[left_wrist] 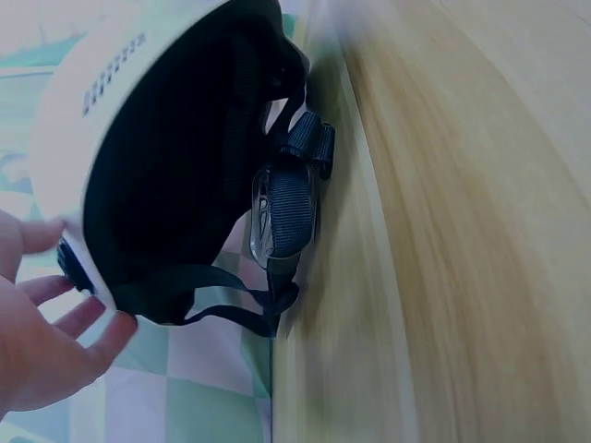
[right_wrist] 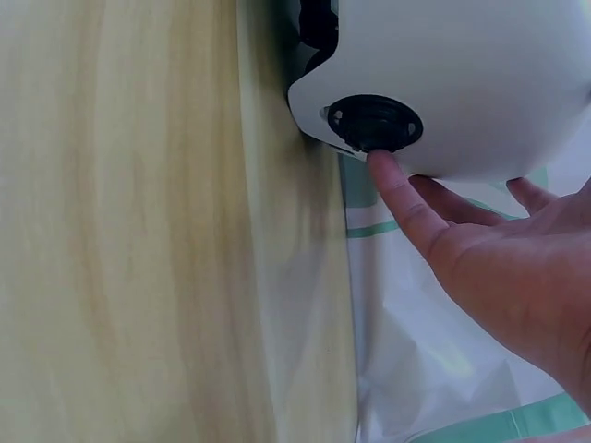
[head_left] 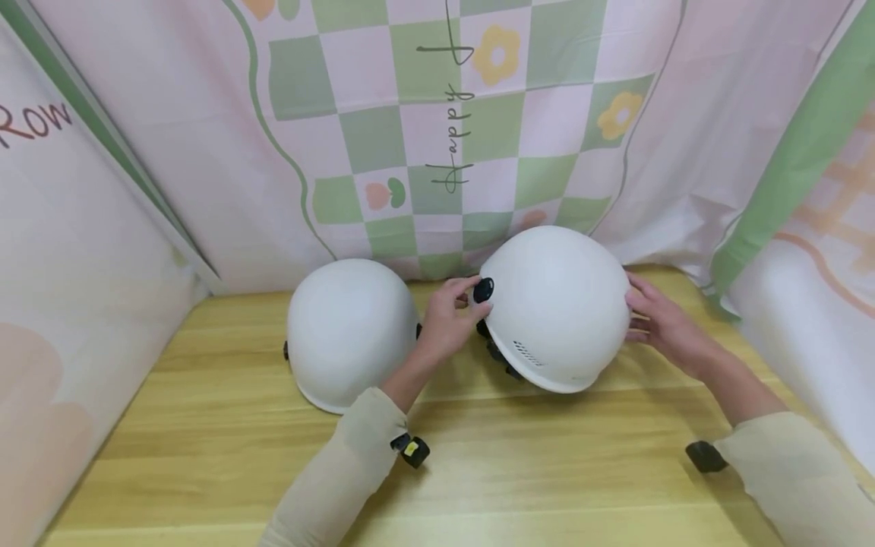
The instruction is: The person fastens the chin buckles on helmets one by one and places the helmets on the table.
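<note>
A white helmet (head_left: 557, 304) is held tilted between both hands, its front rim raised off the wooden table in the head view. My left hand (head_left: 447, 315) pinches its left rim beside a round black knob (head_left: 484, 289); in the left wrist view the fingers go round the edge. The dark inside and a black chin strap (left_wrist: 292, 208) with a buckle show there. My right hand (head_left: 666, 327) touches the opposite side with fairly straight fingers. One fingertip meets another black knob (right_wrist: 376, 123) in the right wrist view.
A second white helmet (head_left: 349, 334) sits dome up on the wooden table (head_left: 547, 471), left of the held one. A patterned curtain (head_left: 437, 137) hangs along the back edge, with more cloth at both sides. Each sleeve carries a small black device (head_left: 414, 451).
</note>
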Demonstrator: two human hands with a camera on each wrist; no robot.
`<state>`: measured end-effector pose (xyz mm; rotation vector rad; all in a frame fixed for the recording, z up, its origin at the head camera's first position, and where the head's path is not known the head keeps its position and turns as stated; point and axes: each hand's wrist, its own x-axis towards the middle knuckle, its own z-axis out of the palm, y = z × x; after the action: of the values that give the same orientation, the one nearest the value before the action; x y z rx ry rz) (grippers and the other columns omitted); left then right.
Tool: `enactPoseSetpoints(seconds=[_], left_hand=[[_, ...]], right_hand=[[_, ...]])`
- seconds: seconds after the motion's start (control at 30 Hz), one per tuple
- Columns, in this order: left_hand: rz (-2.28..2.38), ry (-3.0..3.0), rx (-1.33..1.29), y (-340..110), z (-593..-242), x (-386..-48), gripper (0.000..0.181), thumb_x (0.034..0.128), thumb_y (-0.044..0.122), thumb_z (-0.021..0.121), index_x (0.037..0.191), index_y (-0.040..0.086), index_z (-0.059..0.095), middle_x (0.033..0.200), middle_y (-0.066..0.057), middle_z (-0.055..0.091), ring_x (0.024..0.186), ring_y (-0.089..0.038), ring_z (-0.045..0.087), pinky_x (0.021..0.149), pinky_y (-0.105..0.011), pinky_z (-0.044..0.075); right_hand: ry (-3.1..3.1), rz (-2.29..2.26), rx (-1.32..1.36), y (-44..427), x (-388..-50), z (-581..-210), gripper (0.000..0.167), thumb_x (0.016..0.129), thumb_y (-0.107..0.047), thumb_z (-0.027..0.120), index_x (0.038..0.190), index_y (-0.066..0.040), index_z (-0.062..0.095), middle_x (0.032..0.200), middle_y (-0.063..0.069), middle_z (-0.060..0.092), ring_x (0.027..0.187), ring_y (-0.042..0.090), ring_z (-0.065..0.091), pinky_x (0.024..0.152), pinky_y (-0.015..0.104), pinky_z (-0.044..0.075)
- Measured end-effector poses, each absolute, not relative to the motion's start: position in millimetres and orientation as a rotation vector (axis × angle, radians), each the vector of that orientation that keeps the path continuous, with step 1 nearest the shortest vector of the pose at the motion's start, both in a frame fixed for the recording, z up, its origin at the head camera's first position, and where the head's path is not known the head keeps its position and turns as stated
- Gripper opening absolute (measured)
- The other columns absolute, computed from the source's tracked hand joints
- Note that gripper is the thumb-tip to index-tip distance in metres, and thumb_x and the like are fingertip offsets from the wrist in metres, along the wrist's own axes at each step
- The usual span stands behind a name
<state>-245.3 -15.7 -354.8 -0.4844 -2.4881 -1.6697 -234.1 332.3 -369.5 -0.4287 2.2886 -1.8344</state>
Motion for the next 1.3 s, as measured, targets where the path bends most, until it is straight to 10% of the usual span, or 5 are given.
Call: enactPoseSetpoints(seconds=[0.23, 0.47, 1.3], left_hand=[[-1.603, -2.539, -0.665, -20, -357, -246, 0.064, 0.0856, 0.026, 0.079, 0.144, 0.018, 0.053, 0.148, -0.009, 0.050, 0.135, -0.027, 0.048, 0.108, -0.049, 0.046], [-1.611, -2.634, -0.668, -22, -361, -245, 0.076, 0.0837, 0.029, 0.080, 0.150, 0.025, 0.044, 0.152, -0.013, 0.042, 0.141, -0.031, 0.040, 0.112, -0.052, 0.041], [-1.658, -2.582, -0.652, -25, -371, -248, 0.078, 0.0816, 0.023, 0.083, 0.149, 0.017, 0.045, 0.152, -0.011, 0.045, 0.142, -0.030, 0.041, 0.116, -0.049, 0.039]], right_hand=[[2.347, -1.783, -0.478, 333, -232, -374, 0.063, 0.106, -0.016, 0.040, 0.161, -0.026, 0.009, 0.130, -0.018, 0.048, 0.107, -0.004, 0.062, 0.086, 0.018, 0.054], [2.559, -1.518, -0.435, 332, -230, -375, 0.082, 0.100, -0.014, 0.056, 0.159, -0.038, 0.005, 0.154, 0.033, 0.029, 0.113, -0.012, 0.048, 0.087, 0.013, 0.047], [2.619, -1.559, -0.444, 324, -228, -376, 0.082, 0.096, -0.009, 0.063, 0.160, -0.029, 0.014, 0.149, 0.027, 0.039, 0.111, -0.013, 0.054, 0.085, 0.013, 0.050]])
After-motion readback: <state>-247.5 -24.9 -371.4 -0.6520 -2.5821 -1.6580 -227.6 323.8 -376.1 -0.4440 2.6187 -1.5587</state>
